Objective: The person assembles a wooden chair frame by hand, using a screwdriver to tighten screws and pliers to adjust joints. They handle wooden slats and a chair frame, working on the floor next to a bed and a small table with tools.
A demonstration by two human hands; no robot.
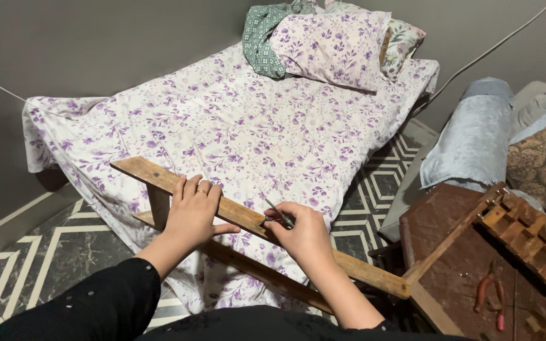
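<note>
Left hand (192, 211) lies flat, fingers spread, pressing long worn wooden slat frame (235, 215) propped over purple-floral bed (235, 120). Right hand (301, 233) pinches thin metal pointed tool (278, 213) against slat. Risk: tool could slip toward left fingers; unsupported frame could tip. Red-handled pliers (485, 292) on brown wooden surface (462, 252), right. No packages, labels, signs visible.

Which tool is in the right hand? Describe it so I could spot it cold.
Start at the bed with the purple-flowered sheet; a long wooden plank crosses its near edge. The left hand rests flat on the plank, and the right hand grips a thin metal tool against it. It is slim and grey, unlike the red-handled pliers on the brown table.
</note>
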